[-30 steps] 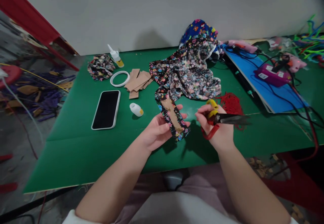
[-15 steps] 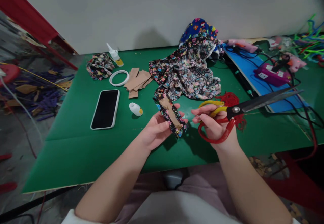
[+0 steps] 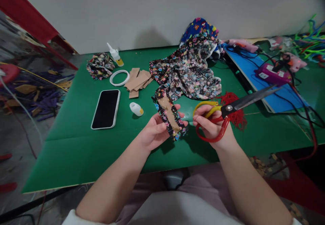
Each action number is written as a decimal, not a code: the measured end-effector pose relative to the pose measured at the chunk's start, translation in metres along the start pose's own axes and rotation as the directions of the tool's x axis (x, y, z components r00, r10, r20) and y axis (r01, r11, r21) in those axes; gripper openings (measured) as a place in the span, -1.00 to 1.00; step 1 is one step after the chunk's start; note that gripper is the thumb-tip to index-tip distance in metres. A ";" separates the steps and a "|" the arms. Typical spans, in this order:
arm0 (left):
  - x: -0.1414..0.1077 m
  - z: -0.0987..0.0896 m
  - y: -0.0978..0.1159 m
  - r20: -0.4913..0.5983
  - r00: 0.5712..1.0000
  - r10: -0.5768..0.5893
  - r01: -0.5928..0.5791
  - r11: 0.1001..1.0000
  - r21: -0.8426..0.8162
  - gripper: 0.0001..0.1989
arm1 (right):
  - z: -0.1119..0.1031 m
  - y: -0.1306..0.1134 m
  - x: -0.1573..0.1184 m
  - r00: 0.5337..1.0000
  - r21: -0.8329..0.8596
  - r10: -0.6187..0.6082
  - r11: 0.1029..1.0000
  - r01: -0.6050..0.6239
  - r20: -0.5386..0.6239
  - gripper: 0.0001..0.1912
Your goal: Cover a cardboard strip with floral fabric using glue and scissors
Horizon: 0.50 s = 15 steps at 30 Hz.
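Observation:
A cardboard strip with floral fabric folded over its edges rests in my left hand, thumb on its near side and fingertips showing beyond the far side. My right hand is closed around scissors with one yellow and one red handle; their blades point away to the right. The right thumb and forefinger are pinched together close to the fabric piece, but apart from it. Behind my hands, a black floral cloth lies crumpled. A small white bottle lies tipped left of my left hand.
Cardboard strips, a white ring, a phone, a glue bottle and bunched floral fabric occupy the green table's left. Rightward are red threads, a blue board, a purple box, pink glue guns and cables.
My right hand has shifted slightly left with the scissors, whose blades swung a little toward me. The fabric-covered strip has tilted slightly in my left hand.

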<state>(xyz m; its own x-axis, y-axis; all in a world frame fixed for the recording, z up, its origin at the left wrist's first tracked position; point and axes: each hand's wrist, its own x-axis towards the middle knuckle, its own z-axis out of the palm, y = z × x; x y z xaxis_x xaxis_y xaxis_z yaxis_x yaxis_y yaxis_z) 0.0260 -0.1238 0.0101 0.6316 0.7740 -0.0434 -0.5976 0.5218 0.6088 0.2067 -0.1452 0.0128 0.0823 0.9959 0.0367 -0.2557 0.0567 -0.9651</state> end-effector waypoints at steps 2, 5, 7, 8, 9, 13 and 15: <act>-0.001 0.000 0.000 0.010 1.000 -0.008 0.008 1.000 0.008 -0.52 | 0.000 -0.001 0.000 1.000 0.010 -0.006 1.000 0.005 0.020 -0.86; -0.002 0.000 0.000 0.028 0.999 -0.028 0.027 0.999 0.017 -0.50 | 0.001 -0.002 0.000 1.000 0.038 -0.016 0.999 0.016 0.011 -0.88; -0.003 0.000 -0.001 0.027 0.999 -0.035 0.034 0.999 0.025 -0.49 | 0.001 -0.003 0.000 1.000 0.043 0.007 0.999 -0.007 0.004 -0.90; -0.003 -0.001 -0.001 0.024 0.999 -0.034 0.033 0.999 0.029 -0.49 | 0.002 -0.004 0.000 1.000 0.042 0.019 0.999 -0.019 0.003 -0.90; -0.003 -0.001 -0.001 0.020 0.999 -0.031 0.030 0.999 0.033 -0.50 | 0.002 -0.004 -0.001 1.000 0.041 0.030 0.999 -0.030 0.004 -0.89; -0.003 -0.001 -0.001 -0.005 1.000 -0.021 0.021 0.999 0.044 -0.50 | 0.002 -0.005 -0.001 0.998 0.037 0.061 0.997 -0.061 0.005 -0.88; -0.002 -0.001 -0.001 -0.028 0.999 -0.020 0.021 0.999 0.049 -0.49 | 0.002 -0.004 -0.001 0.998 0.044 0.058 0.997 -0.058 0.007 -0.88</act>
<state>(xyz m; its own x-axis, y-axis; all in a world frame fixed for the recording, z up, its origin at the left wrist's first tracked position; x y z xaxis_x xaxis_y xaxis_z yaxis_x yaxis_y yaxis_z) 0.0244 -0.1254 0.0090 0.6294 0.7732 -0.0775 -0.5590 0.5198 0.6460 0.2061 -0.1466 0.0168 0.0605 0.9980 -0.0178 -0.3024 0.0014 -0.9532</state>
